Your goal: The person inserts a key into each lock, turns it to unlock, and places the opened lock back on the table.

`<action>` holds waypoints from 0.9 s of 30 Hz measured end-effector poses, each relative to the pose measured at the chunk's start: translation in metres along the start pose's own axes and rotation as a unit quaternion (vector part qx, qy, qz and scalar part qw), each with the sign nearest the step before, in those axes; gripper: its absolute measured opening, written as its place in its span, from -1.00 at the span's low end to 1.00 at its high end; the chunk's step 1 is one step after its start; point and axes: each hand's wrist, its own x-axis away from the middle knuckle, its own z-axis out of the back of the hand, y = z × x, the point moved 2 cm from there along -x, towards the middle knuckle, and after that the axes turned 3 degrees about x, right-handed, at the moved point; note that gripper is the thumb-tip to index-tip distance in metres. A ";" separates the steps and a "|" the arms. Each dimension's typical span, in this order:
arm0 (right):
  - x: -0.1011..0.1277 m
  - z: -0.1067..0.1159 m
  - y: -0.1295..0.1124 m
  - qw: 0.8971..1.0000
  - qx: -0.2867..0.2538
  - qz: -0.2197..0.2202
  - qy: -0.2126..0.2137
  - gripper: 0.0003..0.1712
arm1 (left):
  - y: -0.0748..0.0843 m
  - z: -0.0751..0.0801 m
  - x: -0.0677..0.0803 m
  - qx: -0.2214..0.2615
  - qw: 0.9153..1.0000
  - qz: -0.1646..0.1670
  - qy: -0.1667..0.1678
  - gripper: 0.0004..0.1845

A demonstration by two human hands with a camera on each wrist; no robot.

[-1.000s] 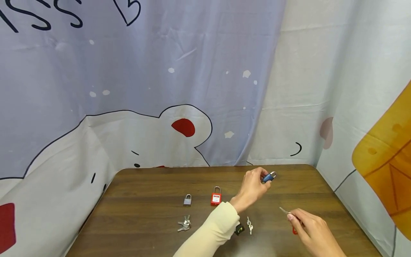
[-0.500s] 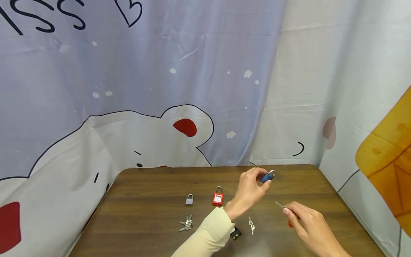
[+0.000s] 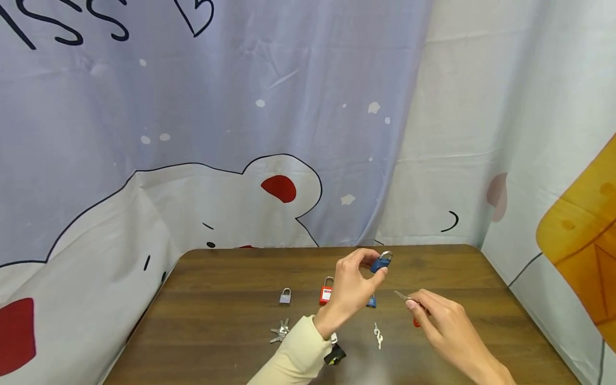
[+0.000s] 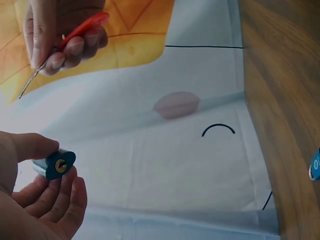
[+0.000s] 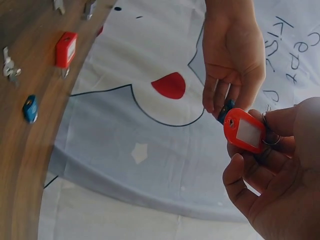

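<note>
My left hand [image 3: 371, 266] holds a small blue padlock [image 3: 380, 262] above the far side of the wooden table [image 3: 226, 315], pinched between thumb and fingers. In the left wrist view the padlock [image 4: 57, 163] shows its keyhole end. My right hand [image 3: 413, 305] pinches a thin silver key [image 3: 400, 294] with a red tag [image 3: 416, 322], its tip pointing toward the padlock, a short gap away. The right wrist view shows the red tag [image 5: 245, 131] in my fingers and the blue padlock [image 5: 226, 110] just behind it.
On the table lie a silver padlock [image 3: 285, 295], a red padlock [image 3: 327, 292], a small blue item [image 3: 371, 301], a bunch of keys [image 3: 279, 330], small silver keys [image 3: 378, 337] and a black object [image 3: 335, 354]. A printed curtain [image 3: 240, 133] hangs behind the table.
My left hand has carried the blue padlock leftward, uncovering a small blue item on the table. My right hand has raised the key up and left, closer to the padlock.
</note>
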 end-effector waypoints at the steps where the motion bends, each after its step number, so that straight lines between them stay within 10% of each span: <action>1: -0.003 -0.001 -0.002 1.000 0.000 0.000 -0.003 -0.66 | 0.000 0.004 0.001 0.007 1.000 0.008 0.003 -0.79; 15: -0.022 -0.022 -0.017 0.999 -0.033 0.013 -0.011 -0.72 | -0.011 0.041 0.017 0.166 0.970 0.174 0.018 -0.72; 27: -0.037 -0.036 -0.031 0.998 -0.062 0.012 -0.018 -0.76 | -0.006 0.066 0.026 0.278 0.925 0.251 0.062 -0.68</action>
